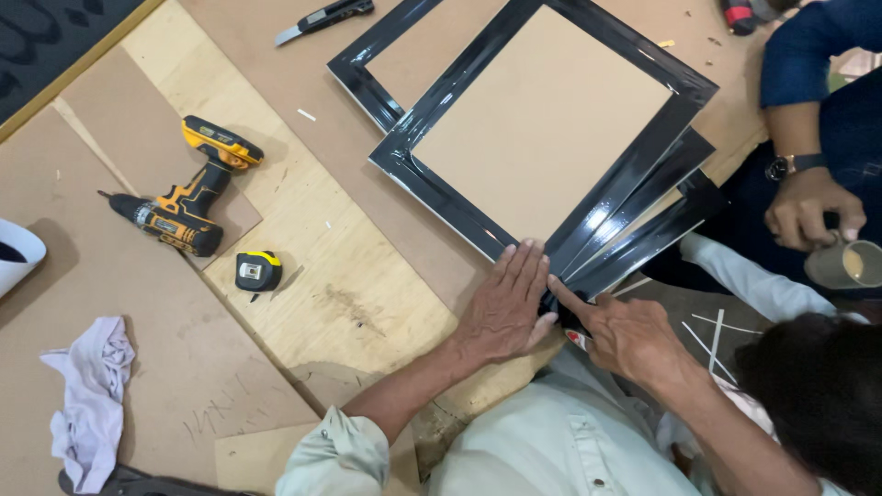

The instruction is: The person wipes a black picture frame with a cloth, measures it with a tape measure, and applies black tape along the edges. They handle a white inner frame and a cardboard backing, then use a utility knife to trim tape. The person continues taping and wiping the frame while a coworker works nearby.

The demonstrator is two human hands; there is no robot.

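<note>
In the head view, the near corner of the top black-taped frame (542, 129) is met by both hands; the frame extends up and away from them, turned diagonally on the workbench (303, 239). The left hand (505, 308) is laid flat, fingers extended, grasping nothing. The right hand (625, 335) is loosely curled, its index finger pressed against the same corner.

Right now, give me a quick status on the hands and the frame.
Left hand flat on frame corner. Right hand pointing a finger at the same corner. Drill and tape measure lie apart, left.
</note>
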